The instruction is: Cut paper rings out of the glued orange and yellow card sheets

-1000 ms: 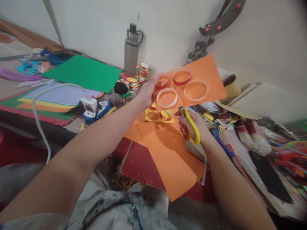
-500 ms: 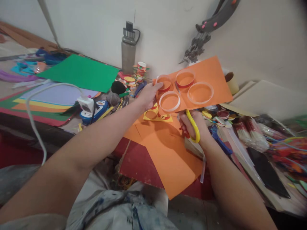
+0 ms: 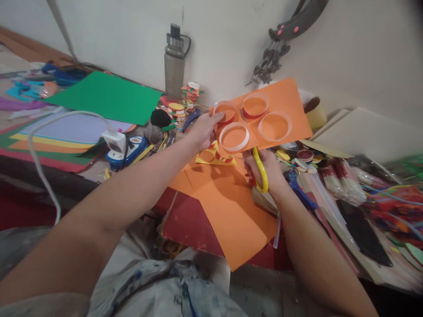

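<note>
My left hand (image 3: 205,131) is closed on the left edge of an orange paper sheet (image 3: 287,99), its thumb at one of the rings. Several paper rings (image 3: 234,137), white outside or inside with some red, stand on the raised sheet. My right hand (image 3: 264,165) is wrapped round the handles of a pair of scissors (image 3: 262,178), one loop yellow, a bit of red showing. The scissors are at the sheet's lower edge; their blades are mostly hidden by the paper. Below lie more orange paper (image 3: 236,220) and a small yellow piece with rings (image 3: 215,157).
A grey water bottle (image 3: 174,66) stands against the wall. Left are green paper (image 3: 109,97), stacked coloured sheets and a blue-white power strip (image 3: 130,152) with a white cable. To the right lie blue-handled scissors (image 3: 302,193), bagged brushes (image 3: 342,180) and a black flat object (image 3: 365,233).
The view has shifted slightly. My right hand and the scissors have moved slightly left and up along the sheet's lower edge. My left hand keeps its hold.
</note>
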{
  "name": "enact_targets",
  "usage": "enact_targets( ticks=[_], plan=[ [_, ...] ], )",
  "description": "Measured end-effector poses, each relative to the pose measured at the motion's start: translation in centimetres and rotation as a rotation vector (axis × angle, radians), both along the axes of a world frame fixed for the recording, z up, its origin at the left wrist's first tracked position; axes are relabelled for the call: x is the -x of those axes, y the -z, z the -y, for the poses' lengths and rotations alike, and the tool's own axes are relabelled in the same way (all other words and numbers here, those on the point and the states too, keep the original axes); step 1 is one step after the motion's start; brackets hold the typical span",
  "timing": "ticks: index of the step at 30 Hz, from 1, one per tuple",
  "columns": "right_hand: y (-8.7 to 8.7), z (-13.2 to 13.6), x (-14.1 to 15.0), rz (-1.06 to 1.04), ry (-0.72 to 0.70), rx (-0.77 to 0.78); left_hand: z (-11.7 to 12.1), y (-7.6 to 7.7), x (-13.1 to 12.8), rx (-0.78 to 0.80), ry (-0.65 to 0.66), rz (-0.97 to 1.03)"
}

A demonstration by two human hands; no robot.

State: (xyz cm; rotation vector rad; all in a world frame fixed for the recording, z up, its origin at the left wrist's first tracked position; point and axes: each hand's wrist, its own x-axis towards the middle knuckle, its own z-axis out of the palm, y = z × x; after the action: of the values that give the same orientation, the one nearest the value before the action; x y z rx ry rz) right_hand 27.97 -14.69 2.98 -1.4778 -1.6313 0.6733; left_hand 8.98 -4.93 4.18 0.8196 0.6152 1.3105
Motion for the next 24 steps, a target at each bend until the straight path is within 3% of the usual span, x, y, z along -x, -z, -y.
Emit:
enact_targets(
  ticks=[14, 19, 24],
  plan=[
    [-0.9, 0.9, 0.3, -0.018, 0.021, 0.096, 0.4, -0.2, 0.1, 0.017, 0.051, 0.099],
    [-0.6, 0.7, 0.1, 0.024, 0.006, 0.127, -1.0, 0.2, 1.1, -0.004, -0.037, 0.058],
    [-0.8, 0.6, -0.3, -0.004, -0.081, 0.153, -1.8, 0.8, 1.1, -0.057, 0.017, -0.007]
  ],
)
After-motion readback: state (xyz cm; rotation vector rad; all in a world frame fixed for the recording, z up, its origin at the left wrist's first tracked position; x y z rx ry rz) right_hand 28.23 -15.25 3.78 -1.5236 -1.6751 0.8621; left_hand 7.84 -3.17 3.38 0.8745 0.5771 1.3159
